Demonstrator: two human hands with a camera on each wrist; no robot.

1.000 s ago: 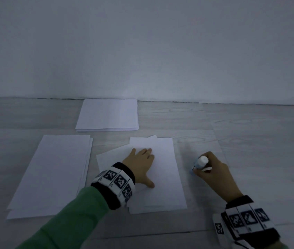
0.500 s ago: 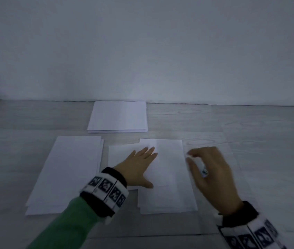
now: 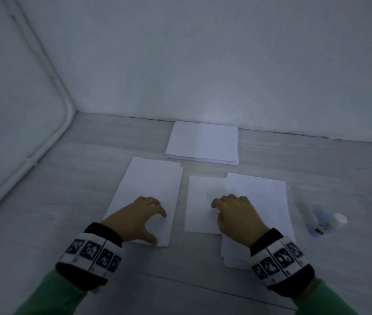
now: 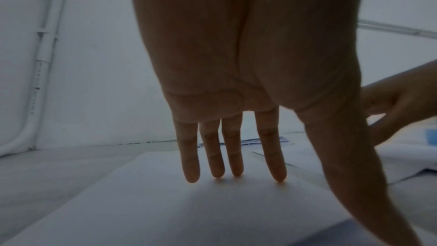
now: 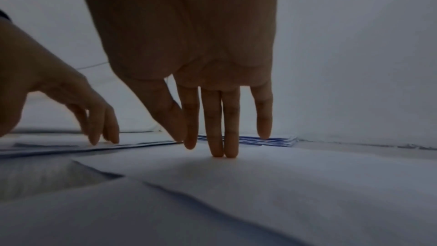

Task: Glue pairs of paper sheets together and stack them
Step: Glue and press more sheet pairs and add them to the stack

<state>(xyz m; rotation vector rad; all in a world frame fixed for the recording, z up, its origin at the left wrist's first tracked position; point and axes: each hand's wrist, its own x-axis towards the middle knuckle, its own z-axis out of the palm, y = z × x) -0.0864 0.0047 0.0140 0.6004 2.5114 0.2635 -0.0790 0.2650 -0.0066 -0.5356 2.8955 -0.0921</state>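
Three lots of white paper lie on the grey floor. My left hand [image 3: 155, 214] rests its straight fingertips [image 4: 236, 167] on the left pile [image 3: 150, 185] and holds nothing. My right hand [image 3: 226, 203] presses its straight fingertips [image 5: 218, 147] on the middle sheets, where one sheet [image 3: 201, 192] overlaps a second sheet [image 3: 266, 196] lying askew beside it. The glue stick [image 3: 327, 220], white-capped with a blue label, lies on the floor to the right, apart from both hands. A neat stack [image 3: 203, 144] sits farther back by the wall.
A white wall runs close behind the far stack [image 5: 267, 140]. A white pipe [image 3: 44, 142] follows the floor's left edge and bends up the corner. Bare floor lies to the right of the glue stick and in front of my wrists.
My right hand has let go of the glue stick, now lying at the right, and moved onto the middle sheets. My left hand has shifted from those sheets to the left pile.
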